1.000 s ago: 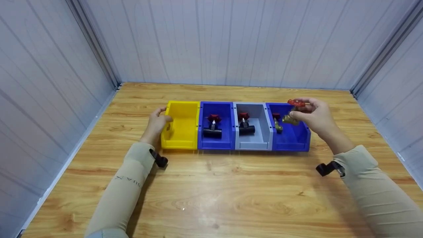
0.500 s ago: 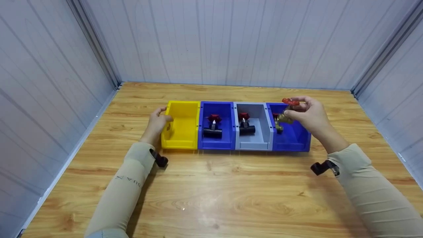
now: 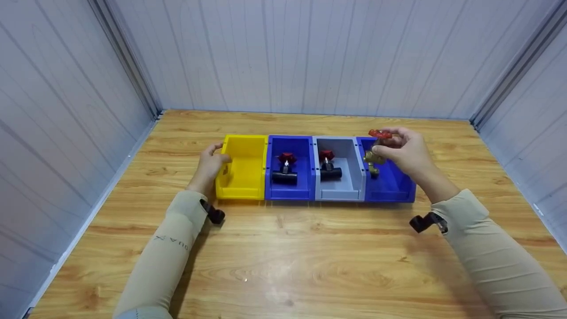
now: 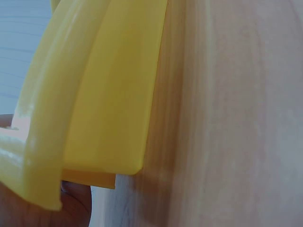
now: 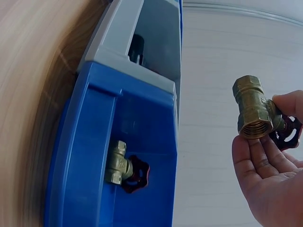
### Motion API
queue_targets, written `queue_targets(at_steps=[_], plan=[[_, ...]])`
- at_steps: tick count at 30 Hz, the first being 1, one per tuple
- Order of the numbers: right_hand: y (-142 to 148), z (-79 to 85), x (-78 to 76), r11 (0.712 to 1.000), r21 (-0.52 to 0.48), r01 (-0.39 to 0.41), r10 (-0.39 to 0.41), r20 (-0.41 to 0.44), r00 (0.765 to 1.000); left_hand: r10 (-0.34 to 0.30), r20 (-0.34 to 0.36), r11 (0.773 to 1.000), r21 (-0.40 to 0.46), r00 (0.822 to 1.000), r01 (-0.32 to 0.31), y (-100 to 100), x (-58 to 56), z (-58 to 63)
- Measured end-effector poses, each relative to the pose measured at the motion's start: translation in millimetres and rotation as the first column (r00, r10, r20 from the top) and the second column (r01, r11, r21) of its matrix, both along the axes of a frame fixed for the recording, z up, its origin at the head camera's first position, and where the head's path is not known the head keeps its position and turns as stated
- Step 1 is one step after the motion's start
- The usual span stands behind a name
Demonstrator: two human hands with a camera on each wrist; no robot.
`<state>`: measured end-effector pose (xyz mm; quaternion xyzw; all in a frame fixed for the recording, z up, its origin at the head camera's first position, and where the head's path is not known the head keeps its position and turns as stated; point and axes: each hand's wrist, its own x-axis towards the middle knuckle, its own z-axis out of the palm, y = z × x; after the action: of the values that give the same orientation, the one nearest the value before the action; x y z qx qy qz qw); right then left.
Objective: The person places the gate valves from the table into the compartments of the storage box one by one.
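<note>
My left hand point(image 3: 209, 166) grips the left wall of the yellow bin point(image 3: 246, 166), thumb over the rim and fingers outside. Above the right-hand blue bin point(image 3: 392, 186), my right hand point(image 3: 409, 153) pinches a brass gate valve point(image 5: 254, 108) with a red handwheel point(image 3: 380, 134) on top. In the right wrist view the thumb and fingers hold the valve near its neck, and its threaded opening shows. A second brass valve point(image 5: 118, 163) with a red handwheel lies inside that blue bin, partly hidden in the head view by the held one.
Between the end bins, a blue bin point(image 3: 291, 192) and a grey bin point(image 3: 340, 195) each contain a black valve point(image 3: 285, 177) with a red handwheel. The bins stand joined in a row on the wooden table point(image 3: 283, 257). White panel walls point(image 3: 283, 57) enclose the back and sides.
My right hand has carried the brass valve leftward over the right-hand blue bin, toward its left wall. The left hand stays on the yellow bin.
</note>
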<state>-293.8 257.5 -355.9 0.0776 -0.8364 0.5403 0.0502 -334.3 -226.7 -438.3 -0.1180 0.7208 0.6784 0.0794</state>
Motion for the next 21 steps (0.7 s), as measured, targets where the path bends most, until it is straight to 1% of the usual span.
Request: queue_targets(at_steps=[8, 14, 21], plan=[[-11, 3.1, 1.0, 1.0, -0.026, -0.015, 0.015, 0.006, 1.0, 0.012, 0.003, 0.999, -0.033, 1.0, -0.012, 0, -4.2, -0.8], [-19, 5.6, 0.3, 1.0, -0.02, -0.024, 0.024, 0.023, 0.999, -0.009, 0.001, 0.999, -0.033, 1.0, 0.009, -1, -1.4, -0.7], [-29, 6.4, -0.4, 0.999, -0.037, -0.04, 0.041, 0.03, 0.999, -0.016, -0.011, 0.999, -0.037, 1.0, 0.015, -1, 1.8, 0.9]])
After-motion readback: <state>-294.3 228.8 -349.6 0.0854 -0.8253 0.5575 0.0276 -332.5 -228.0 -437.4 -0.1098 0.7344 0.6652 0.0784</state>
